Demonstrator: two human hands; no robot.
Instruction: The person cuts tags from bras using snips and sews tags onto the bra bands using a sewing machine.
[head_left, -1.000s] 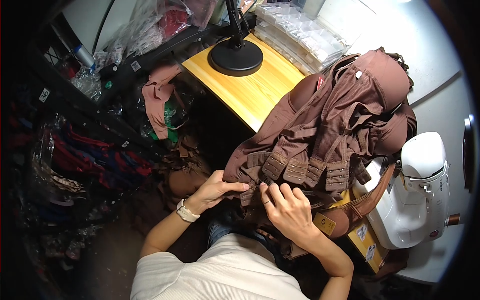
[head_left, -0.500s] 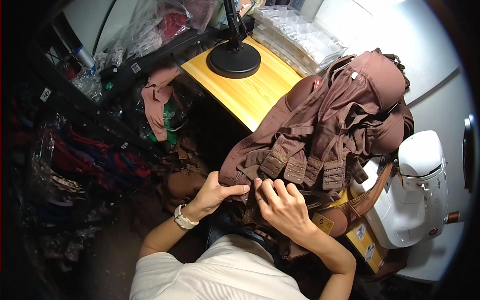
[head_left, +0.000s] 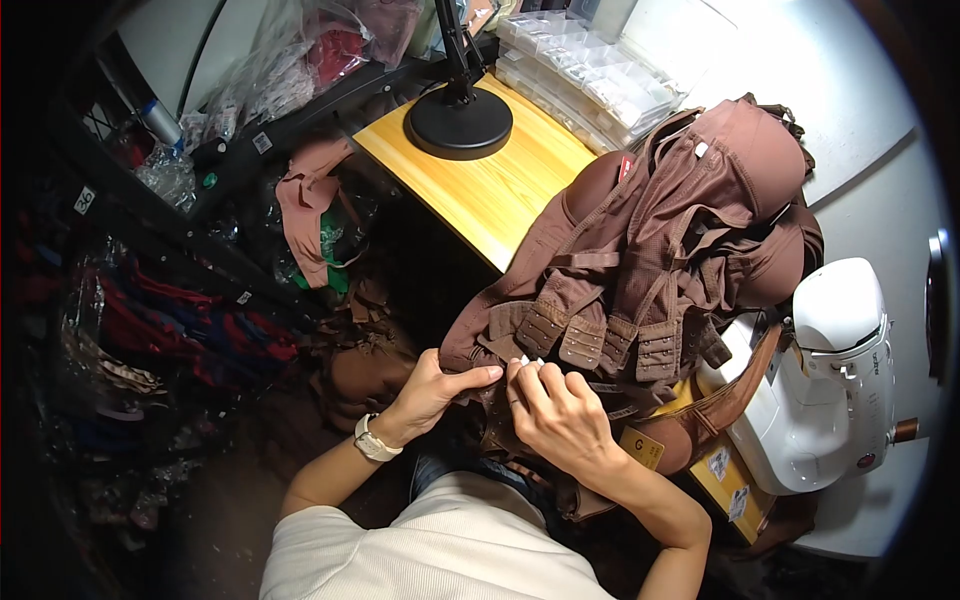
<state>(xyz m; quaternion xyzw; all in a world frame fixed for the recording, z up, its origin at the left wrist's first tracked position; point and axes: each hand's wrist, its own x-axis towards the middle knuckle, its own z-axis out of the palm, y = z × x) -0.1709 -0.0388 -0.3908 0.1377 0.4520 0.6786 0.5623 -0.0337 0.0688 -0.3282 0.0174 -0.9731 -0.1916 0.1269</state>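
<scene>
Brown bras (head_left: 655,235) lie heaped over the right part of the desk, their hook-and-eye closures (head_left: 560,332) hanging toward me. At the heap's near left edge, my left hand (head_left: 430,396), with a white watch on the wrist, is closed on a bra's band (head_left: 470,345), thumb on top. Close beside that thumb, my right hand (head_left: 560,412) is curled with its fingertips pinched at the same band. What lies under the right fingertips is hidden. A yellow tag marked G (head_left: 641,447) sits beside my right wrist on a brown bra cup (head_left: 677,444).
A white sewing machine (head_left: 835,400) stands at the right. The wooden desk (head_left: 520,190) holds a black lamp base (head_left: 458,124) and clear compartment boxes (head_left: 590,75). On the left are a dark rack (head_left: 225,270), bagged garments (head_left: 190,320) and a pink bra (head_left: 305,210).
Both hands keep their hold on the band; the right fingers have shifted very slightly. The whole view has moved a little, the desk and heap appearing slightly farther left.
</scene>
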